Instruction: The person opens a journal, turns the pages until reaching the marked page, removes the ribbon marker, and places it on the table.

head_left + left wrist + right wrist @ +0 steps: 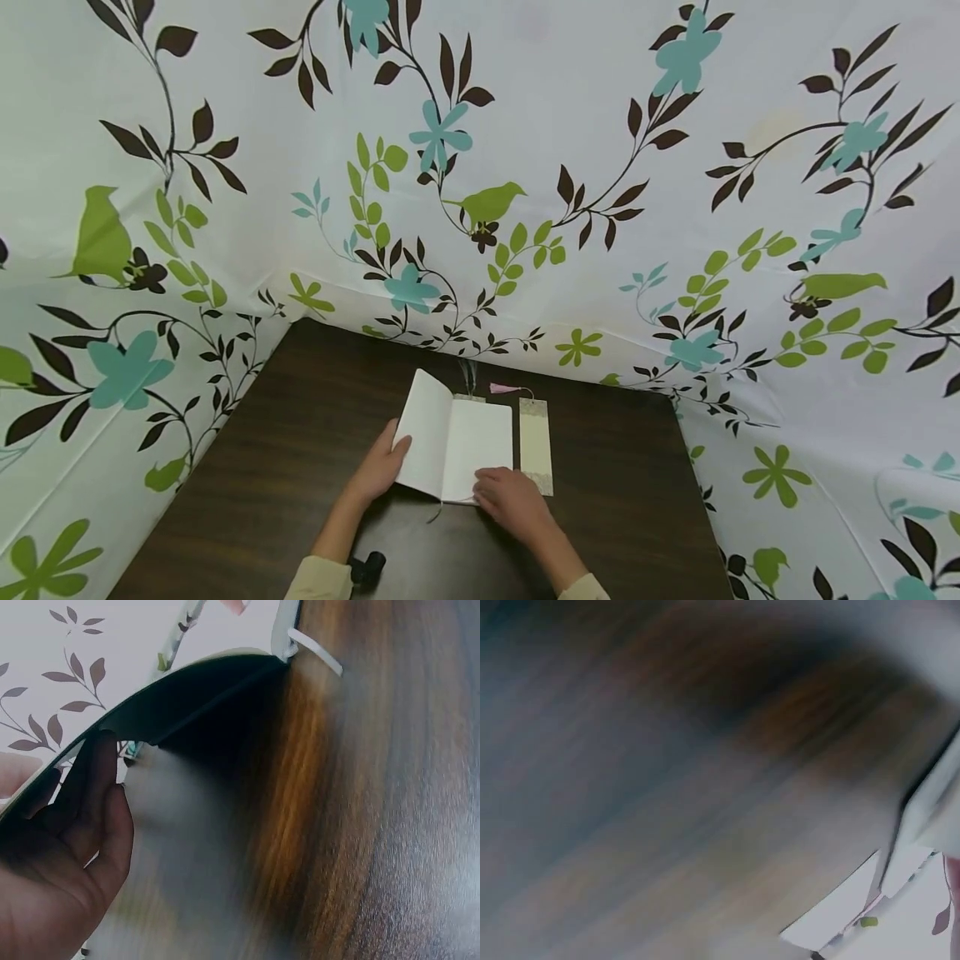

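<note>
An open notebook [477, 446] with blank white pages lies at the middle of the dark table, its left side raised at a slant. My left hand [382, 462] grips the outer edge of that side, thumb on the page and fingers behind the dark cover [195, 694]. Over the lower right of the other page lies my right hand [513, 500], its fingers loosely bent at the paper and its thumb hidden. A thin ribbon marker [435, 512] sticks out below the spine. The right wrist view is mostly blurred, with the notebook edge [922, 802] at its right.
Just right of the notebook lies a cream bookmark [535, 446] with a pink tassel [506, 388]. Another bookmark [469, 398] with a dark tassel peeks out behind the notebook. A leaf-and-bird patterned curtain [525, 250] borders the dark wooden table [622, 483].
</note>
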Action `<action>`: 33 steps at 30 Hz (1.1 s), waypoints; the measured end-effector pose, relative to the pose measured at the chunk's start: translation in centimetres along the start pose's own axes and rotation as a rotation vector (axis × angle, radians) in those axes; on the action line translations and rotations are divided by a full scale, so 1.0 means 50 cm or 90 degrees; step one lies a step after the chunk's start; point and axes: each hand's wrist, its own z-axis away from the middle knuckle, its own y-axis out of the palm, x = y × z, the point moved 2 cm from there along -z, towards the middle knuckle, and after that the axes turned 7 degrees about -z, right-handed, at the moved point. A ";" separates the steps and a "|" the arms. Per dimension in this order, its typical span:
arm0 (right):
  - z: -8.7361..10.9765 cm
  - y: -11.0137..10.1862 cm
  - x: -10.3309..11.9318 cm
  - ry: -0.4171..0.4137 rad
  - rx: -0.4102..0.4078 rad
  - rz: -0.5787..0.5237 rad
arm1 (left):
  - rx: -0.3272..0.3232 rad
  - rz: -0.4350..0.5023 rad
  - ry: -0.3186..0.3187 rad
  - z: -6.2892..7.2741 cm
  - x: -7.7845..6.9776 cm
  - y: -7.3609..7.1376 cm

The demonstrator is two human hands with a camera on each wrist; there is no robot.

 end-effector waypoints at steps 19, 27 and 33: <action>-0.058 0.007 0.064 0.418 -0.235 -0.562 | -0.078 -0.073 0.073 0.009 -0.005 0.022; -0.084 0.025 0.129 0.276 -0.116 -0.600 | -0.171 -0.184 0.082 0.014 -0.021 0.027; -0.089 0.003 0.117 0.214 -0.060 -0.593 | -0.149 -0.216 0.030 0.009 -0.023 0.015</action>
